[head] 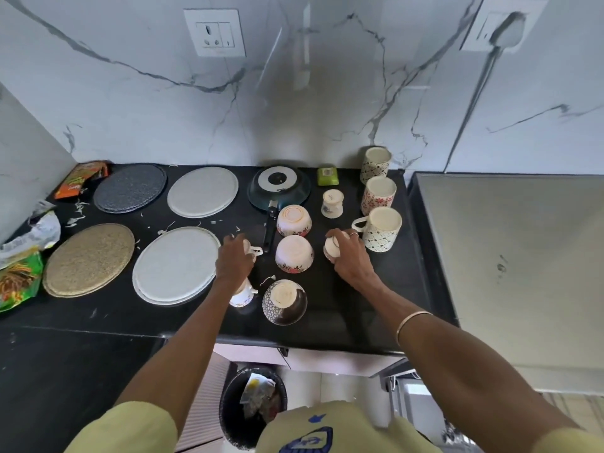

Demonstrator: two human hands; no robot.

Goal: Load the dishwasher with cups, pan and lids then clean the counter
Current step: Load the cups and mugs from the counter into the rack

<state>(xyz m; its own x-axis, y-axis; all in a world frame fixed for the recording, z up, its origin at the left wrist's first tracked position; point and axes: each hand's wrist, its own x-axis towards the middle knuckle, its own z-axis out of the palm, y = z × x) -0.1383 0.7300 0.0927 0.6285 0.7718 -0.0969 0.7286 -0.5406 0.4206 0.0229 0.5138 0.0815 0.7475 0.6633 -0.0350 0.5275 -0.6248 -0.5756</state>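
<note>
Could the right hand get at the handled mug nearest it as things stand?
Probably not yet: the right hand already grips a small white cup. The handled mug stands just beyond, with nothing between them.

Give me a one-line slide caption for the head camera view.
Left hand and right hand each grip a small cup on a black counter crowded with cups, bowls and lids.

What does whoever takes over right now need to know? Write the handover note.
Left hand grips a small white cup; right hand grips another small cup.
On the counter: the pan, upside down, four round lids, three bowls upside down, three tall mugs at right, more small cups.
Nothing looks loaded yet; the dishwasher is not in view.
Left: load everything, then clear the scraps and wrappers at left.
</note>
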